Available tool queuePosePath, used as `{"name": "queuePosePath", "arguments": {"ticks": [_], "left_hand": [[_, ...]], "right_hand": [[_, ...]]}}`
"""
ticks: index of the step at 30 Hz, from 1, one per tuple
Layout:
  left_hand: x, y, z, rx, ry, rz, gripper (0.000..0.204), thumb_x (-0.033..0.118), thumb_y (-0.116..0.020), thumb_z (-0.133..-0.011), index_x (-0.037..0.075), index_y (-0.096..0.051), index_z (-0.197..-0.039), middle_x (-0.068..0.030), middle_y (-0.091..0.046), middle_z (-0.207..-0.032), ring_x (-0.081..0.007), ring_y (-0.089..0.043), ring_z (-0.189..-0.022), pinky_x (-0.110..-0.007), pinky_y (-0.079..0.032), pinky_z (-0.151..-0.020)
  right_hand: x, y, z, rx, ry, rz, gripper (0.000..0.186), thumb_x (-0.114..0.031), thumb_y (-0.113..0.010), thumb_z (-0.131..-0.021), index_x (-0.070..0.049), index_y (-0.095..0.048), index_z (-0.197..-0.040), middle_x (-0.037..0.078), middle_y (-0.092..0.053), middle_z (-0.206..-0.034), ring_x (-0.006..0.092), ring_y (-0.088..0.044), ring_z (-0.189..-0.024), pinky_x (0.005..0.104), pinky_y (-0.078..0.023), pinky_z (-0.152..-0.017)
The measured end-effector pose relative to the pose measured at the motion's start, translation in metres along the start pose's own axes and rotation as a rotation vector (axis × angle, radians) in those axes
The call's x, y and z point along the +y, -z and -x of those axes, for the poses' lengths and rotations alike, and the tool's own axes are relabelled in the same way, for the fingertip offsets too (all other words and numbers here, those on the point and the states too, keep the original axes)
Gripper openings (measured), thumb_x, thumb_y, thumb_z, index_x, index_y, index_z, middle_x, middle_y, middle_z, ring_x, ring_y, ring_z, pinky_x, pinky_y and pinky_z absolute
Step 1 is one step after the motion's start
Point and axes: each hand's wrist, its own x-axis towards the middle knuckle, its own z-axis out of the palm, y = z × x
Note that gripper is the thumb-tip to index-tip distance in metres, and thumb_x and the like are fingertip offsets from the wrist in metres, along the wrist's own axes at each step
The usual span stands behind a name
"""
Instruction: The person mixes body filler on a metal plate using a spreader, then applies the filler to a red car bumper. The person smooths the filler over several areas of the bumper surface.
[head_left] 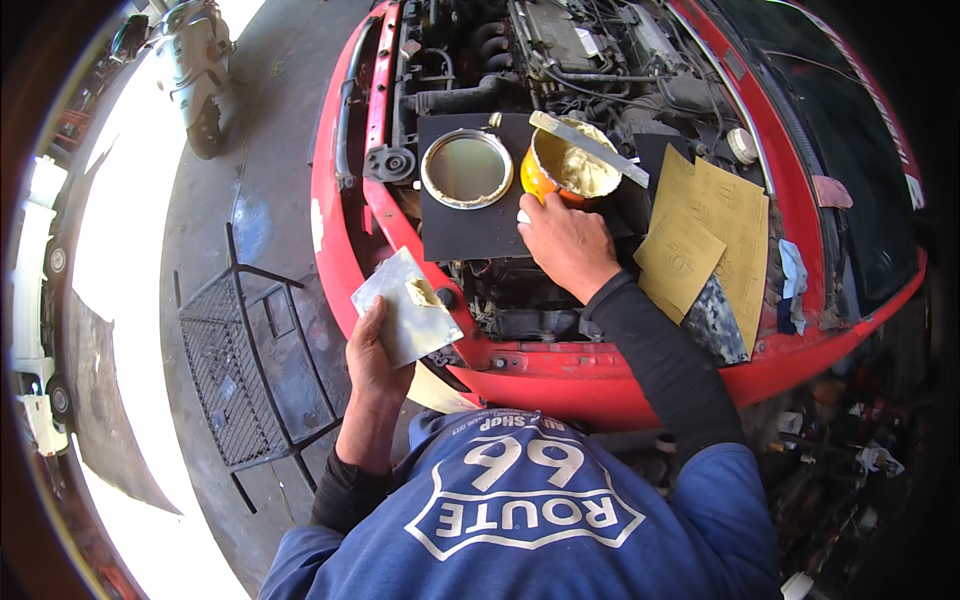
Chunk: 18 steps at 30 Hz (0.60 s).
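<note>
My left hand [372, 345] grips a flat metal plate [395, 320] with a dab of cream paste [420, 292] on it. My right hand [565, 240] is closed around a small white item [523, 216], mostly hidden by the fingers, beside an orange tub [540, 170] of cream paste. A pale flat spreader [589, 147] lies across the tub's rim. To the tub's left, a round lid [466, 167] with paste on its edge lies on a black board [470, 235] over the engine.
A red car [570, 390] has its engine bay [480, 60] exposed. Sandpaper sheets [725, 200] lie at right, near a light blue cloth [792, 275]. A black metal rack [230, 370] lies on the floor at left. A scooter [195, 80] and a white vehicle [40, 300] stand beyond.
</note>
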Motion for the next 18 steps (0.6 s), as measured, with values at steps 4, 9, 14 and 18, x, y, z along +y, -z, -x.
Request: {"name": "queuePosePath", "arguments": {"ticks": [4,9,14,18], "left_hand": [[-0.0004,-0.0005,0.0004,0.005,0.014,0.001,0.04,0.025,-0.055,-0.098,0.002,-0.051,-0.13,-0.0113,-0.063,-0.122,-0.0275,-0.062,-0.112,-0.045,-0.047,-0.101],[0.0002,-0.0001,0.0007,-0.009,0.009,-0.003,0.04,0.026,-0.055,-0.098,0.002,-0.05,-0.129,-0.0116,-0.063,-0.121,-0.0272,-0.062,-0.111,-0.045,-0.047,-0.101],[0.0005,0.0016,0.001,0.029,-0.001,0.001,0.038,0.025,-0.054,-0.098,0.001,-0.052,-0.128,-0.0111,-0.064,-0.121,-0.027,-0.062,-0.112,-0.044,-0.048,-0.1],[-0.0004,0.0045,0.0014,0.032,0.004,-0.014,0.041,0.025,-0.055,-0.097,0.001,-0.05,-0.13,-0.011,-0.062,-0.124,-0.0272,-0.062,-0.113,-0.044,-0.047,-0.101]], "right_hand": [[0.0001,0.0012,-0.0027,-0.084,-0.035,0.01,0.026,-0.032,-0.054,-0.095,-0.006,-0.055,-0.098,0.012,-0.064,-0.082,0.0321,-0.067,-0.066,0.0455,-0.054,-0.059],[-0.0028,-0.0001,-0.0026,-0.151,-0.071,0.002,0.028,-0.033,-0.056,-0.095,-0.006,-0.054,-0.102,0.014,-0.066,-0.088,0.0327,-0.068,-0.067,0.0456,-0.054,-0.06],[-0.0045,-0.003,-0.003,-0.032,-0.03,-0.032,0.02,-0.025,-0.056,-0.093,-0.006,-0.052,-0.1,0.016,-0.065,-0.083,0.0308,-0.069,-0.065,0.0443,-0.055,-0.059],[-0.0026,-0.0038,-0.0041,-0.091,-0.025,0.005,0.018,-0.023,-0.056,-0.092,-0.007,-0.053,-0.099,0.015,-0.065,-0.081,0.03,-0.069,-0.064,0.0434,-0.054,-0.059]]}}
